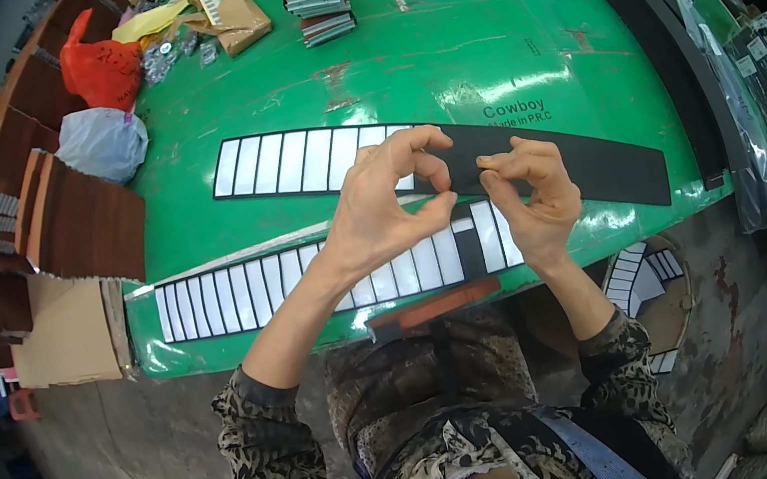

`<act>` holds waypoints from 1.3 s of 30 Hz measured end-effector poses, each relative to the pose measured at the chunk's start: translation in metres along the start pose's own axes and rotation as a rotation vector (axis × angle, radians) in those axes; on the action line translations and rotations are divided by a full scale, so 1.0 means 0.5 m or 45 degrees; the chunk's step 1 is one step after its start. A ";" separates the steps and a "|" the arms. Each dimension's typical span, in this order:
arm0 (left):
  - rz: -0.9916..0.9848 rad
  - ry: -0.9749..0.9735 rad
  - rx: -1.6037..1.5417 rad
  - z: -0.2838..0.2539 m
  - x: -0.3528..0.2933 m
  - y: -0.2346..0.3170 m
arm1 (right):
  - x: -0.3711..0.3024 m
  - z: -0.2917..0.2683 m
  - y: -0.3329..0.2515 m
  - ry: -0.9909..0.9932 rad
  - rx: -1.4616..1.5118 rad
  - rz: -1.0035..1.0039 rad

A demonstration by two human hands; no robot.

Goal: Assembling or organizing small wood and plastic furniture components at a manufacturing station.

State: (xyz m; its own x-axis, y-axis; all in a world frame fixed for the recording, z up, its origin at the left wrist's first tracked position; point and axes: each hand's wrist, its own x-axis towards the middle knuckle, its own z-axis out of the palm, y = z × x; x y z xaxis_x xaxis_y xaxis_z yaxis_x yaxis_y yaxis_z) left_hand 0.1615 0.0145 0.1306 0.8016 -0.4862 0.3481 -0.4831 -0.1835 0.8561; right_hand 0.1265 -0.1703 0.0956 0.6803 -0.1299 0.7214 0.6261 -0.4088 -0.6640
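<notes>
Above the green bench [229, 103], the left hand [386, 193] has its grip parted, seemingly empty; the right hand [537, 188] pinches close, contents unclear. Beneath lie an upper strip [468, 139], partly covered with white panels [270, 164], and a lower strip [406, 271]. Panel-laying seems underway; careful alignment comes next.

I get a bright green from the counter [273, 65], faintly scuffed with brown marks. The upper strip [295, 163] shows me white panels ruled off by black lines at its left, plain black at its right; the lower strip [231, 298] repeats that white-and-black banding. I read the sleeves [274, 461] as black with a pale leafy pattern, one bag [102, 71] as red, another bag [102, 144] as whitish.
</notes>
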 end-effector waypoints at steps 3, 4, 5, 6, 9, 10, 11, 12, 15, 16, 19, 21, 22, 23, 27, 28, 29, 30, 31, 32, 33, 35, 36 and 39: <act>0.066 0.042 0.045 0.009 -0.036 0.044 | -0.020 -0.008 -0.041 0.056 -0.042 -0.064; 0.078 0.056 0.064 0.012 -0.049 0.053 | -0.028 -0.012 -0.051 0.046 -0.070 -0.104; 0.107 0.091 0.099 0.017 -0.062 0.056 | -0.036 -0.016 -0.061 0.036 -0.100 -0.143; 0.129 0.127 0.132 0.024 -0.078 0.055 | -0.046 -0.018 -0.068 0.010 -0.120 -0.184; 0.211 0.185 0.281 0.031 -0.125 0.065 | -0.067 -0.027 -0.105 -0.133 0.028 0.009; 0.212 0.172 0.330 0.028 -0.142 0.071 | -0.081 -0.046 -0.103 -0.342 0.115 0.121; 0.214 0.158 0.377 0.027 -0.159 0.076 | -0.090 -0.060 -0.113 -0.444 0.343 0.356; 0.233 0.148 0.360 0.029 -0.180 0.077 | -0.097 -0.070 -0.127 -0.544 0.577 0.591; 0.391 0.142 0.512 0.020 -0.217 0.097 | -0.105 -0.101 -0.125 -0.607 1.306 0.985; 0.472 0.216 0.440 0.024 -0.224 0.096 | -0.098 -0.111 -0.119 -0.653 1.151 0.898; 0.500 0.069 0.750 0.027 -0.264 0.122 | -0.073 -0.125 -0.152 -1.029 0.506 0.433; 0.821 0.017 0.929 0.035 -0.285 0.127 | -0.082 -0.116 -0.178 -1.155 0.209 0.109; 0.880 0.015 0.922 0.044 -0.296 0.125 | -0.090 -0.117 -0.186 -1.209 0.138 0.034; 0.938 0.013 0.915 0.052 -0.307 0.121 | -0.097 -0.118 -0.191 -1.263 0.069 -0.043; 0.975 -0.066 0.935 0.071 -0.333 0.112 | -0.134 -0.128 -0.192 -1.341 0.049 0.017; 0.985 -0.081 0.944 0.073 -0.336 0.110 | -0.145 -0.128 -0.189 -1.342 0.068 0.053; 0.995 -0.097 0.954 0.072 -0.338 0.110 | -0.154 -0.128 -0.188 -1.343 0.086 0.089; 1.003 -0.110 0.965 0.072 -0.340 0.109 | -0.157 -0.126 -0.189 -1.322 0.129 0.113; 1.008 -0.112 0.958 0.073 -0.343 0.106 | -0.164 -0.124 -0.190 -1.296 0.173 0.156; 1.012 -0.114 0.952 0.074 -0.347 0.103 | -0.176 -0.122 -0.189 -1.270 0.216 0.199; 1.015 -0.115 0.955 0.074 -0.350 0.102 | -0.184 -0.119 -0.190 -1.244 0.265 0.235; 0.999 -0.112 0.964 0.075 -0.355 0.099 | -0.191 -0.117 -0.191 -1.236 0.268 0.244; 0.995 -0.113 0.969 0.074 -0.355 0.097 | -0.193 -0.118 -0.191 -1.236 0.258 0.237; 0.964 -0.098 1.015 0.070 -0.359 0.097 | -0.199 -0.119 -0.184 -1.228 0.243 0.213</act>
State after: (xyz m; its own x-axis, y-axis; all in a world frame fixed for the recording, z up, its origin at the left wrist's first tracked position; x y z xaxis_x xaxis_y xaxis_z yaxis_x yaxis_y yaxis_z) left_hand -0.0180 0.0628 0.0960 0.1917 -0.7525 0.6300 -0.9510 -0.3012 -0.0704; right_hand -0.0214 -0.1735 0.0967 0.7311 0.6513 0.2033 0.4869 -0.2893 -0.8242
